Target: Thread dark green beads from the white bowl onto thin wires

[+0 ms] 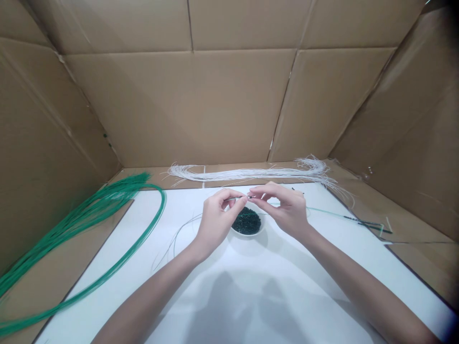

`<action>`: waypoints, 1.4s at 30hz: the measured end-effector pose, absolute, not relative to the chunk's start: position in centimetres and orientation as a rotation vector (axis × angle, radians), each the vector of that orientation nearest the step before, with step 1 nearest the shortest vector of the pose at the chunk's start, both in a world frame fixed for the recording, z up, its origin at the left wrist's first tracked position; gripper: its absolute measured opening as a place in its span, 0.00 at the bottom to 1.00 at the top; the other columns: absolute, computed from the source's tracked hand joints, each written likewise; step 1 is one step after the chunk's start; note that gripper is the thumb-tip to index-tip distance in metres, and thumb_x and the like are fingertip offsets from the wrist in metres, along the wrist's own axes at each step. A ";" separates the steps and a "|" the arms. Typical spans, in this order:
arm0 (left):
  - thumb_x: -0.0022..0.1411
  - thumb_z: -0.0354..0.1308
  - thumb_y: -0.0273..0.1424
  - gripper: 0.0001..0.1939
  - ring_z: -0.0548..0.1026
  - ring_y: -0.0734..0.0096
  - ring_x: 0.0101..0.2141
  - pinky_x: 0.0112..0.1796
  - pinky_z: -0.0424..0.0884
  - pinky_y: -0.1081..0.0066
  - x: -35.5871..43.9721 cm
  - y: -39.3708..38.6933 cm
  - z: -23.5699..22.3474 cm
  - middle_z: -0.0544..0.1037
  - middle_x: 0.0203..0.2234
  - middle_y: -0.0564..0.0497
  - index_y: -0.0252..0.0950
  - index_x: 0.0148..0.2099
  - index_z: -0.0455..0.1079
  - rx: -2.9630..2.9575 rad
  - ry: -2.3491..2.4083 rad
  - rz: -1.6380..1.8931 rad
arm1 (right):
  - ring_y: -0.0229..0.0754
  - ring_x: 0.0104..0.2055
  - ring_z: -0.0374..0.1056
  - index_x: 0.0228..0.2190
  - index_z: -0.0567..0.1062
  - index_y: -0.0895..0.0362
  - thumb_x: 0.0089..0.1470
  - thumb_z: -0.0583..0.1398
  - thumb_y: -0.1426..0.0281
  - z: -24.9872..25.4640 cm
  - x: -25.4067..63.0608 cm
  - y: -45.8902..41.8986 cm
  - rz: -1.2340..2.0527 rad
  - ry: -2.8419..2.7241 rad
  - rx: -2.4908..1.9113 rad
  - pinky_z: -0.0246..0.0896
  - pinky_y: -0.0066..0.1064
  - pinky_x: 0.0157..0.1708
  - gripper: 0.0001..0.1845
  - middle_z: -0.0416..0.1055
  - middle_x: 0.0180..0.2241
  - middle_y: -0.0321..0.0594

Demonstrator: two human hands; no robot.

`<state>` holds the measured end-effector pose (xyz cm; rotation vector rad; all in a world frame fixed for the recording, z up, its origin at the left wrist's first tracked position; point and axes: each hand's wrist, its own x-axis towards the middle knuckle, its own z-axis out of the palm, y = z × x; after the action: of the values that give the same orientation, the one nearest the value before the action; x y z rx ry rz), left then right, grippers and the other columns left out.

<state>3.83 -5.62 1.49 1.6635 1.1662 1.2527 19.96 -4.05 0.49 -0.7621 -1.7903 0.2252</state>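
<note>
My left hand (pixel 220 213) is closed in a pinch on the end of a thin green wire. Fingertip to fingertip with it, my right hand (pixel 281 206) pinches a small dark piece (pixel 250 197), too small to make out fully. Just below both hands stands a white bowl (pixel 247 235) full of small dark green, bead-like pieces (pixel 246 221). Thin green and pale strands (pixel 178 231) trail from behind my left hand onto the white board. Beyond my right hand a green strand (pixel 322 210) runs out to a stretch with dark pieces on it (pixel 366 223).
A large bundle of green wires (pixel 103 205) curves along the left side. Behind the hands, a bundle of white wires (pixel 244 175) lies along the back edge. Cardboard walls (pixel 179 105) enclose the back and both sides of the white board (pixel 118 301).
</note>
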 end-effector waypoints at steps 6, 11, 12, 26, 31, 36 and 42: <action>0.53 0.56 0.35 0.11 0.70 0.70 0.31 0.34 0.63 0.72 3.5 -5.0 2.0 0.76 0.29 0.48 0.33 0.33 0.75 1.556 1.010 1.102 | 0.36 0.24 0.66 0.34 0.74 0.52 0.48 0.59 0.75 0.6 20.2 -3.6 0.124 -1.885 -0.651 0.63 0.28 0.21 0.10 0.75 0.28 0.36; 0.54 0.47 0.30 0.14 0.63 0.75 0.24 0.29 0.60 0.73 3.3 -4.3 1.5 0.72 0.22 0.51 0.33 0.23 0.71 1.512 0.990 1.115 | 0.36 0.25 0.66 0.35 0.74 0.52 0.48 0.59 0.74 0.6 20.2 -3.5 0.109 -1.872 -0.669 0.64 0.29 0.22 0.10 0.75 0.27 0.37; 0.53 0.46 0.29 0.14 0.61 0.75 0.23 0.28 0.60 0.73 3.3 -4.2 1.3 0.71 0.21 0.51 0.33 0.24 0.71 1.493 0.990 1.130 | 0.36 0.25 0.66 0.35 0.74 0.52 0.48 0.59 0.74 0.6 20.2 -3.5 0.115 -1.870 -0.677 0.64 0.29 0.22 0.10 0.75 0.28 0.37; 0.51 0.57 0.29 0.14 0.67 0.77 0.30 0.34 0.63 0.76 3.6 -4.2 1.1 0.68 0.24 0.55 0.35 0.42 0.62 1.453 0.902 1.238 | 0.35 0.25 0.66 0.37 0.73 0.52 0.49 0.59 0.75 0.0 20.1 -3.2 0.149 -1.880 -0.671 0.65 0.29 0.23 0.12 0.74 0.28 0.37; 0.50 0.59 0.30 0.13 0.68 0.76 0.29 0.31 0.64 0.76 3.6 -4.1 1.1 0.70 0.23 0.54 0.35 0.39 0.64 1.428 0.919 1.202 | 0.36 0.27 0.66 0.38 0.73 0.53 0.49 0.59 0.75 0.0 20.1 -3.2 0.206 -1.908 -0.653 0.65 0.28 0.23 0.12 0.75 0.30 0.38; 0.50 0.59 0.32 0.12 0.67 0.78 0.26 0.28 0.64 0.77 3.3 -3.9 1.1 0.70 0.24 0.53 0.34 0.38 0.66 1.430 0.921 1.192 | 0.36 0.28 0.68 0.34 0.74 0.56 0.46 0.61 0.70 1.2 21.0 -3.0 0.328 -1.915 -0.815 0.66 0.27 0.26 0.10 0.74 0.31 0.40; 0.52 0.57 0.34 0.11 0.68 0.75 0.30 0.31 0.63 0.76 3.5 -3.9 0.8 0.73 0.29 0.51 0.34 0.37 0.70 1.514 0.986 1.156 | 0.33 0.24 0.66 0.24 0.75 0.58 0.47 0.59 0.70 1.9 21.2 -3.0 0.512 -1.963 -0.968 0.63 0.25 0.25 0.06 0.73 0.23 0.36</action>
<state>3.50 -3.93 0.79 1.5139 0.9861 1.1555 21.15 -2.97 1.87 -0.9682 -1.9626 0.5116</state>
